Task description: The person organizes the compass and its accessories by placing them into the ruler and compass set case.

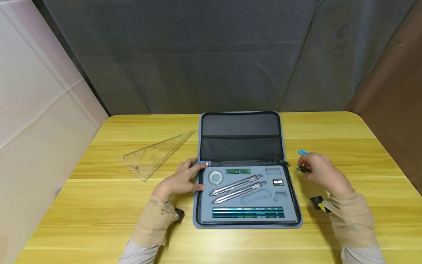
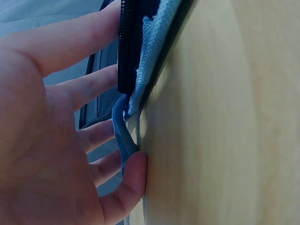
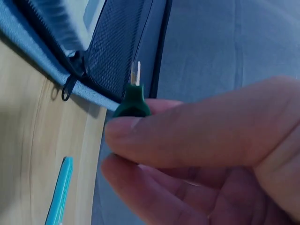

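Left hand [image 1: 179,180] rests flat-fingered on the open grey-blue zip case's [image 1: 246,223] left edge, steadying it on the yellow wooden counter [image 1: 99,205]. Right hand [image 1: 321,172] pinches a small green tool [image 3: 132,101] just right of the case, ready for placing.

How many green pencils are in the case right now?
3. They lie side by side in the front slot of the open case: the rear pencil, the middle pencil and the front pencil. None appears hidden.

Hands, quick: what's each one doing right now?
Left hand: open, fingers straight, resting on the case's left edge.
Right hand: pinching a small green tool beside the case.
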The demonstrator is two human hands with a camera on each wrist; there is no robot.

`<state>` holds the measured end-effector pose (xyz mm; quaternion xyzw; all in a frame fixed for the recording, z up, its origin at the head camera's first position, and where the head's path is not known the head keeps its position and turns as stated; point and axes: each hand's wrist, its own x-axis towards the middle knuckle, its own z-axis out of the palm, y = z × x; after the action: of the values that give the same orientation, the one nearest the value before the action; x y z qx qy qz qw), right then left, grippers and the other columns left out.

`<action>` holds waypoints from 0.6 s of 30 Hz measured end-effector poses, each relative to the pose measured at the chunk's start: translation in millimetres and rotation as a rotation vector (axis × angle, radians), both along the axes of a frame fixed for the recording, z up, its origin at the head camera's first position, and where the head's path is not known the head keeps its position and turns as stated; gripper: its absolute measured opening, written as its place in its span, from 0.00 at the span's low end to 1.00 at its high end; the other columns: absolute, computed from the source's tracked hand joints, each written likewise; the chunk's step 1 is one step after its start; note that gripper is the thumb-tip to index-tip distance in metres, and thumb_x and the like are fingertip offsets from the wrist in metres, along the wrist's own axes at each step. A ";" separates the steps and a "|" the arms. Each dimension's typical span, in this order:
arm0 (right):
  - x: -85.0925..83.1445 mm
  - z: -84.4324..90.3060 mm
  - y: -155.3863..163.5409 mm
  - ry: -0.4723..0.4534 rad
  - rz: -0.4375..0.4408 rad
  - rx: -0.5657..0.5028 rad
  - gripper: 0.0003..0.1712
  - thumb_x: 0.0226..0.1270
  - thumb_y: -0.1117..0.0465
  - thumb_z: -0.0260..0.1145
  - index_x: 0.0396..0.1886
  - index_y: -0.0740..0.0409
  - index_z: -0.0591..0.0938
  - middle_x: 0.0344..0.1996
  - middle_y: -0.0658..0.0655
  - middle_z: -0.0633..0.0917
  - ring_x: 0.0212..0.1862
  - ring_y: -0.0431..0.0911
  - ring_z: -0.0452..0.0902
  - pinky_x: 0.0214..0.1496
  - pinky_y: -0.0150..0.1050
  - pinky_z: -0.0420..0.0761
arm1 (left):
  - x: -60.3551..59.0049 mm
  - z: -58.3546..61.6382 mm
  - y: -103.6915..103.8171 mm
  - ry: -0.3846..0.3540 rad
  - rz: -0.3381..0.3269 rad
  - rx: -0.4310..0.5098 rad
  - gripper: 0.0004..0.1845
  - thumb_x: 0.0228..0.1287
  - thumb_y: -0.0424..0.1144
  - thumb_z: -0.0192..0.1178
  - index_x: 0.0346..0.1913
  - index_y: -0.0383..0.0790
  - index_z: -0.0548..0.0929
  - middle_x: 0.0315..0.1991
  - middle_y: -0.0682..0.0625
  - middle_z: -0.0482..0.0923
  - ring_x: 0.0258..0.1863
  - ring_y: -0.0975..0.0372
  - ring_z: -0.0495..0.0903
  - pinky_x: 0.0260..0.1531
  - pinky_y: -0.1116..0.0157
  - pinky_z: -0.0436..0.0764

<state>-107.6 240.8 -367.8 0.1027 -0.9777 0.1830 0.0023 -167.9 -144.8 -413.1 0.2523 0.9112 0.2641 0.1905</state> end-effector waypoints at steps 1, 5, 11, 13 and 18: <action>0.2 0.5 -0.9 0.006 0.010 -0.002 0.12 0.40 0.79 0.66 0.28 0.66 0.79 0.24 0.59 0.78 0.27 0.50 0.73 0.29 0.44 0.75 | -0.2 0.2 0.0 0.000 0.001 0.001 0.33 0.54 0.48 0.63 0.63 0.48 0.67 0.69 0.38 0.45 0.64 0.43 0.49 0.57 0.43 0.58; 0.7 1.3 -4.5 0.041 0.057 -0.004 0.12 0.39 0.80 0.66 0.26 0.64 0.80 0.22 0.55 0.78 0.26 0.48 0.72 0.29 0.43 0.74 | -0.1 1.0 0.3 -0.002 0.000 0.004 0.33 0.54 0.48 0.63 0.63 0.48 0.67 0.69 0.38 0.45 0.64 0.43 0.49 0.57 0.43 0.57; 2.5 0.7 -10.8 0.051 0.115 -0.013 0.13 0.39 0.80 0.65 0.27 0.64 0.81 0.21 0.52 0.77 0.26 0.45 0.70 0.29 0.41 0.73 | -0.2 0.9 0.3 -0.005 0.002 0.005 0.33 0.54 0.48 0.63 0.63 0.48 0.67 0.69 0.38 0.45 0.64 0.43 0.49 0.57 0.43 0.58; 3.2 0.7 -13.7 0.035 0.120 -0.023 0.13 0.40 0.80 0.64 0.28 0.65 0.81 0.22 0.52 0.77 0.26 0.45 0.69 0.28 0.40 0.72 | -0.4 0.2 0.2 -0.004 0.003 0.005 0.33 0.54 0.49 0.63 0.63 0.48 0.67 0.69 0.38 0.45 0.64 0.43 0.49 0.57 0.43 0.58; 5.8 0.6 -20.3 -0.009 0.118 -0.025 0.12 0.41 0.80 0.63 0.27 0.64 0.81 0.24 0.53 0.75 0.26 0.45 0.67 0.27 0.37 0.71 | -0.6 -0.6 0.0 -0.002 0.004 0.006 0.33 0.54 0.49 0.63 0.63 0.49 0.67 0.69 0.38 0.45 0.64 0.44 0.49 0.57 0.43 0.58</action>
<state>-101.8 220.5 -367.2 0.1593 -0.9676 0.1954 -0.0115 -168.5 -144.7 -413.7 0.2507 0.9108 0.2676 0.1899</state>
